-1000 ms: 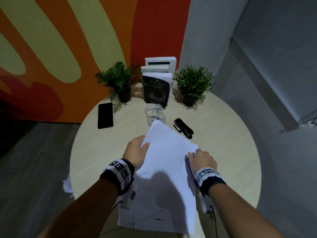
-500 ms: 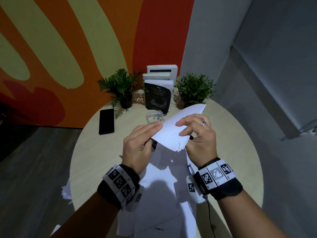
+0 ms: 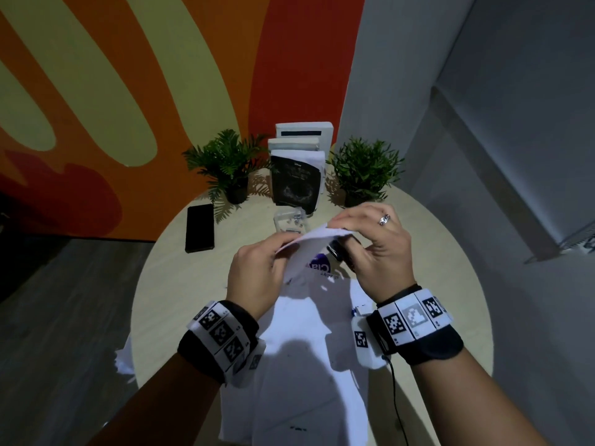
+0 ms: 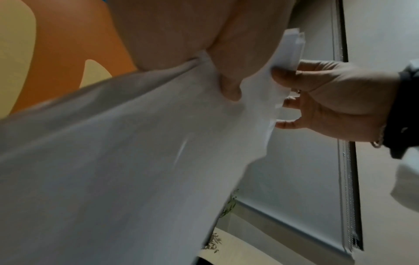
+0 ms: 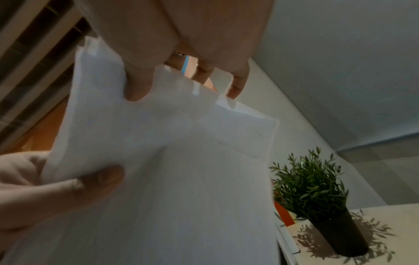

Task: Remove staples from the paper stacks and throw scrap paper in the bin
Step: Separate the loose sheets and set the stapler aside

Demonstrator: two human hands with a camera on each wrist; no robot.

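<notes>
Two hands hold a white paper stack [image 3: 309,249] lifted above the round surface [image 3: 180,268]. The left hand [image 3: 257,278] pinches one edge between thumb and fingers; the right hand [image 3: 380,249] pinches the top corner. More sheets [image 3: 309,365] lie below.

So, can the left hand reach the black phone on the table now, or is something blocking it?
Probably not at once. The path to the black phone looks free over bare table, but the left hand is pinching the paper stack together with the right hand, so it must let go first.
</notes>
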